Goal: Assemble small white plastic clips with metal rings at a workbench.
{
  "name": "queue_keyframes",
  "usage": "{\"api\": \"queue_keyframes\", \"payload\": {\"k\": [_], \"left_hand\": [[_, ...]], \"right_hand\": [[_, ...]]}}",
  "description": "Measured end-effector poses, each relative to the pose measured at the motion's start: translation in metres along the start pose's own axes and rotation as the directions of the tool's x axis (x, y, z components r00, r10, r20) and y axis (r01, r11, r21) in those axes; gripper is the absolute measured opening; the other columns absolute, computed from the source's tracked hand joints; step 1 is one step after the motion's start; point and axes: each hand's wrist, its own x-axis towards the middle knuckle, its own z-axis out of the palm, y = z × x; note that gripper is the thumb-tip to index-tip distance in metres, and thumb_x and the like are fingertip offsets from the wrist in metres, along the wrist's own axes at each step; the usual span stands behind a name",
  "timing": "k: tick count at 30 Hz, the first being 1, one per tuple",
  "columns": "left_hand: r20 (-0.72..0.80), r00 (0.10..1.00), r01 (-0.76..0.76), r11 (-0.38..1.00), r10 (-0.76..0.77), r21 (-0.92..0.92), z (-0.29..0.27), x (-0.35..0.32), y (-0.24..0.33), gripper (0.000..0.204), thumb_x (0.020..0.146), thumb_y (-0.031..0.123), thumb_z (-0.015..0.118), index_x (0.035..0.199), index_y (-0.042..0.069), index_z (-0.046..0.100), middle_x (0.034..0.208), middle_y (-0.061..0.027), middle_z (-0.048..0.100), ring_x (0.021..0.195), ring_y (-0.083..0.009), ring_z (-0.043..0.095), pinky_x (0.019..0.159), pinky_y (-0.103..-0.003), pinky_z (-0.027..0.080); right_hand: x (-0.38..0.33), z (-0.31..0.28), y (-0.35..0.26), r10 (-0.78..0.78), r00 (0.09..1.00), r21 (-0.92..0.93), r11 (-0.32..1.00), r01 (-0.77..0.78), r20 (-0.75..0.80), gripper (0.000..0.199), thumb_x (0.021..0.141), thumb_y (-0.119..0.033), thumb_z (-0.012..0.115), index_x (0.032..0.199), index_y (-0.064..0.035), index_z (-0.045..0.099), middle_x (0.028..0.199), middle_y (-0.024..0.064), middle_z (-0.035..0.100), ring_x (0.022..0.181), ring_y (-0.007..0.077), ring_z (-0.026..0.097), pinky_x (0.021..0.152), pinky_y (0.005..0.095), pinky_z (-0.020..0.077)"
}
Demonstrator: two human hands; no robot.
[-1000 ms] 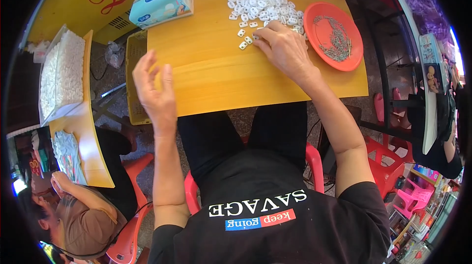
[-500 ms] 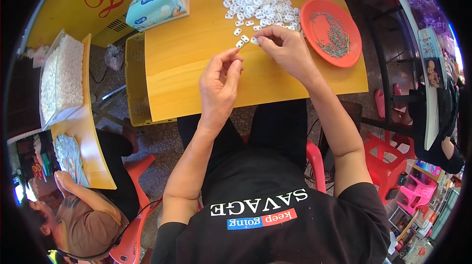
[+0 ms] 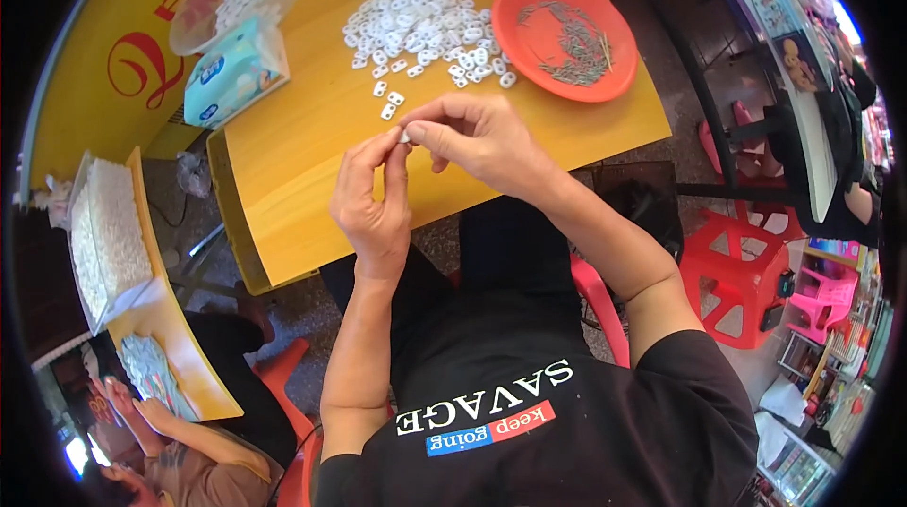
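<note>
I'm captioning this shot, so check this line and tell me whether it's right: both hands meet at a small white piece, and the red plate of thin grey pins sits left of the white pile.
One error: the head view shows the red plate of thin grey pins sitting right of the white pile. The rest stands.

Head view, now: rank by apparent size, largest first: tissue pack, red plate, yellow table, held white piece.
1. yellow table
2. red plate
3. tissue pack
4. held white piece, partly hidden by fingers, but what shows is clearly smallest
</note>
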Motion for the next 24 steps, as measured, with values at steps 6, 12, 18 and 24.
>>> {"api": "queue_keyframes", "payload": {"k": [6, 12, 18, 24], "left_hand": [[0.128, 0.898, 0.421, 0.736, -0.422, -0.531, 0.004, -0.01, 0.009, 0.015, 0.097, 0.004, 0.059, 0.11, -0.002, 0.061, 0.098, -0.0082, 0.066, 0.088, -0.0136, 0.062, 0.082, -0.026, 0.05], [0.368, 0.818, 0.558, 0.453, -0.443, -0.695, -0.001, -0.005, 0.007, 0.016, 0.095, 0.006, 0.063, 0.109, -0.001, 0.061, 0.095, -0.0078, 0.066, 0.084, -0.0157, 0.062, 0.08, -0.029, 0.05], [0.452, 0.795, 0.603, 0.458, -0.404, -0.652, 0.001, -0.007, -0.002, 0.012, 0.095, 0.006, 0.062, 0.106, 0.0, 0.062, 0.093, -0.008, 0.066, 0.081, -0.016, 0.062, 0.077, -0.029, 0.049], [0.453, 0.792, 0.608, 0.454, -0.41, -0.651, 0.003, -0.01, -0.006, 0.011, 0.094, 0.005, 0.064, 0.103, 0.0, 0.062, 0.092, -0.0075, 0.067, 0.08, -0.0139, 0.061, 0.076, -0.028, 0.049]], "right_hand": [[-0.003, -0.002, 0.001, -0.383, 0.924, -0.319, 0.876, 0.362, -0.004, 0.011, 0.088, -0.006, 0.07, 0.094, 0.0028, 0.068, 0.081, 0.0063, 0.068, 0.07, 0.0119, 0.064, 0.063, 0.0241, 0.0524], [-0.004, -0.013, 0.001, -0.572, 0.815, -0.51, 0.676, 0.532, 0.093, 0.011, 0.082, -0.003, 0.074, 0.089, 0.0008, 0.067, 0.079, 0.008, 0.063, 0.07, 0.0193, 0.064, 0.058, 0.0302, 0.0508], [-0.005, -0.046, -0.008, -0.544, 0.798, -0.596, 0.56, 0.575, 0.259, 0.008, 0.082, -0.004, 0.073, 0.088, -0.0003, 0.068, 0.082, 0.0086, 0.065, 0.07, 0.0203, 0.064, 0.06, 0.0306, 0.0512], [0.013, -0.142, -0.027, -0.51, 0.847, -0.888, 0.308, 0.342, 0.149, 0.007, 0.084, -0.011, 0.068, 0.087, -0.0056, 0.069, 0.083, 0.0096, 0.064, 0.074, 0.029, 0.065, 0.066, 0.0366, 0.0527]]}}
